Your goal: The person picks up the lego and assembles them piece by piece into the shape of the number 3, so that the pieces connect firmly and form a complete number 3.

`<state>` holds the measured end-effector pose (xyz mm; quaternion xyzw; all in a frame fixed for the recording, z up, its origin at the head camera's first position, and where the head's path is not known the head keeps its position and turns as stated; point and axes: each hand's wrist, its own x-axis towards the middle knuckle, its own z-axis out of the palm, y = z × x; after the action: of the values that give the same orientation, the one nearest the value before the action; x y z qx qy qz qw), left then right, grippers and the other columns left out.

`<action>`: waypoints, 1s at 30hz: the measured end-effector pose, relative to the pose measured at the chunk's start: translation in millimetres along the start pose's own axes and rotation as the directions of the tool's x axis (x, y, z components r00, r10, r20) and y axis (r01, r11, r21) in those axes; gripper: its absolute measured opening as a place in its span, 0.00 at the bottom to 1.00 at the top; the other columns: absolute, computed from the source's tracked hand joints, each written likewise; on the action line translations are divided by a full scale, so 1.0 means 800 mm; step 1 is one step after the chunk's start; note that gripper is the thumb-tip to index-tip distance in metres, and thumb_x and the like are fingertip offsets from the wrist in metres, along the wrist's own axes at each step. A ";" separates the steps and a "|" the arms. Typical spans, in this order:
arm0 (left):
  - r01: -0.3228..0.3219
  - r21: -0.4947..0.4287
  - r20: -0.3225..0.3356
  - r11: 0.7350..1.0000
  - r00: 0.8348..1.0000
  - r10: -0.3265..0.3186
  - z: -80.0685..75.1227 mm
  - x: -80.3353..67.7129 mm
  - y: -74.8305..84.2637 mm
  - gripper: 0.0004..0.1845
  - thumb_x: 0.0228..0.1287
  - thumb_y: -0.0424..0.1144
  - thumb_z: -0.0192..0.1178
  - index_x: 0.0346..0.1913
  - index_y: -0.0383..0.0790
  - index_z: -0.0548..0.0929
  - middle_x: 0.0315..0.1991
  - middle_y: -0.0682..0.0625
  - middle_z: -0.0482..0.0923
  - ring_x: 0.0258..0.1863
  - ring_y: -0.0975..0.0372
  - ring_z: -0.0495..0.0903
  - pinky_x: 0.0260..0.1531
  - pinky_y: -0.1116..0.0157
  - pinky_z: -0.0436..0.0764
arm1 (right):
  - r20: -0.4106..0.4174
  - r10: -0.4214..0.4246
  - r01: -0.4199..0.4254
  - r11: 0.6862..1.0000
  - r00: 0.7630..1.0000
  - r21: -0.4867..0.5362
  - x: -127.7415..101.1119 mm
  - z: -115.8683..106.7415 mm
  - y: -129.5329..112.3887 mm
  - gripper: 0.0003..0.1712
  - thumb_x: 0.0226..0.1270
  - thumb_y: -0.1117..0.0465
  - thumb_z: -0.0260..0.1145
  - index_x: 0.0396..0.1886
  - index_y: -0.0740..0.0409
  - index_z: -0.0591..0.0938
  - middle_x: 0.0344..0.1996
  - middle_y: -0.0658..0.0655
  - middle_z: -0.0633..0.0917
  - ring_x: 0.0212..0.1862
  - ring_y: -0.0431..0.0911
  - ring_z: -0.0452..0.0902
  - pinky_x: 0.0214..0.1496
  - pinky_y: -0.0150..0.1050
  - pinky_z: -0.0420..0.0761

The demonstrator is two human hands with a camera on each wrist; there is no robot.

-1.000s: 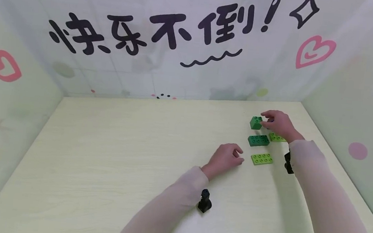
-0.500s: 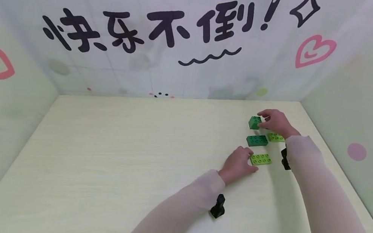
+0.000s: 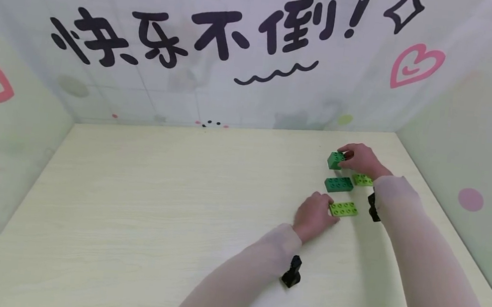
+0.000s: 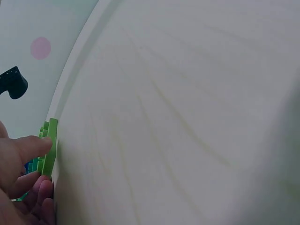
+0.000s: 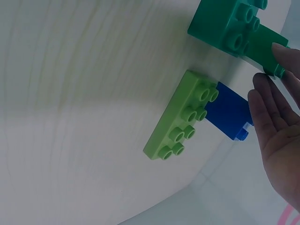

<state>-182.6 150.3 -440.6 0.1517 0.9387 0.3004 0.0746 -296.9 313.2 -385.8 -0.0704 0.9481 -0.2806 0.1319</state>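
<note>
My left hand (image 3: 314, 216) pinches the left end of a flat light green toy brick (image 3: 343, 209) in the head view. In the left wrist view its thumb lies on the edge of that brick (image 4: 50, 147), with the fingers curled beneath. Farther back, my right hand (image 3: 362, 160) holds a small green two-by-two brick (image 3: 335, 160) by its right side. The right wrist view has the thumb against this green brick (image 5: 266, 49) and the fingers beside it. A darker green long brick (image 3: 338, 185) lies between the hands.
A second light green flat brick (image 3: 362, 180) lies below the right hand. Beside it stands a blue brick (image 5: 229, 111), hidden by the hand in the head view. Cloth walls (image 3: 467, 147) border the pale wooden table (image 3: 155, 204) at the back and sides.
My left hand has moved right and taken hold of the near light green brick. My right hand has shifted slightly left onto the small green brick. The bricks have stayed in place.
</note>
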 end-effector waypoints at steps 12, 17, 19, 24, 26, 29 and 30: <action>0.023 -0.028 -0.005 0.999 1.000 -0.023 -0.001 0.003 -0.005 0.18 0.51 0.48 0.68 0.44 0.45 0.83 0.31 0.57 0.69 0.25 0.69 0.67 0.22 0.74 0.66 | -0.028 0.029 -0.028 0.999 0.999 0.026 0.002 0.008 0.002 0.27 0.63 0.64 0.61 0.60 0.69 0.68 0.51 0.72 0.72 0.51 0.61 0.68 0.53 0.55 0.68; 0.026 -0.043 -0.010 0.999 1.000 -0.026 0.001 0.003 -0.007 0.18 0.50 0.48 0.69 0.44 0.46 0.83 0.31 0.57 0.70 0.25 0.69 0.67 0.22 0.74 0.66 | -0.036 0.040 -0.039 0.999 0.999 0.037 0.001 0.012 0.003 0.26 0.64 0.64 0.60 0.60 0.68 0.68 0.51 0.72 0.72 0.52 0.61 0.68 0.53 0.54 0.68; 0.027 -0.045 -0.010 0.999 1.000 -0.028 0.002 0.003 -0.006 0.17 0.50 0.48 0.69 0.43 0.47 0.84 0.30 0.58 0.70 0.25 0.69 0.67 0.22 0.74 0.66 | -0.040 0.042 -0.040 0.998 0.998 0.040 -0.001 0.013 0.004 0.26 0.64 0.64 0.60 0.60 0.68 0.68 0.51 0.72 0.72 0.52 0.61 0.68 0.53 0.54 0.68; 0.031 -0.038 -0.015 0.999 0.999 -0.032 0.002 0.002 -0.005 0.17 0.50 0.49 0.69 0.43 0.48 0.84 0.30 0.59 0.71 0.25 0.70 0.67 0.22 0.74 0.66 | -0.048 0.018 -0.017 0.999 0.999 0.035 -0.005 0.016 0.005 0.26 0.63 0.65 0.60 0.60 0.69 0.68 0.50 0.72 0.73 0.52 0.61 0.68 0.53 0.54 0.69; 0.035 -0.036 -0.016 0.999 0.999 -0.036 0.001 0.001 -0.004 0.16 0.49 0.49 0.69 0.42 0.48 0.84 0.30 0.59 0.71 0.25 0.70 0.67 0.22 0.74 0.66 | -0.052 0.002 -0.001 1.000 0.999 0.027 -0.006 0.016 0.005 0.25 0.63 0.66 0.60 0.59 0.69 0.68 0.50 0.72 0.73 0.52 0.61 0.69 0.52 0.54 0.69; 0.039 -0.034 -0.015 0.999 0.999 -0.040 0.000 0.000 -0.004 0.16 0.49 0.49 0.69 0.41 0.48 0.85 0.30 0.59 0.71 0.26 0.70 0.67 0.22 0.74 0.66 | -0.056 -0.020 0.021 1.000 0.998 0.018 -0.010 0.016 0.002 0.25 0.63 0.66 0.60 0.59 0.70 0.69 0.50 0.72 0.74 0.51 0.62 0.69 0.51 0.54 0.70; 0.041 -0.035 -0.014 0.999 0.999 -0.042 0.000 0.000 -0.004 0.16 0.49 0.49 0.69 0.41 0.48 0.85 0.30 0.59 0.71 0.26 0.70 0.68 0.22 0.74 0.66 | -0.057 -0.027 0.028 0.999 0.998 0.015 -0.011 0.015 0.001 0.25 0.63 0.66 0.60 0.59 0.70 0.69 0.50 0.72 0.74 0.52 0.62 0.70 0.51 0.54 0.70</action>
<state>-183.6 147.6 -442.3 0.1286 0.9368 0.3162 0.0764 -284.9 309.6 -394.2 -0.0745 0.9482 -0.2917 0.1017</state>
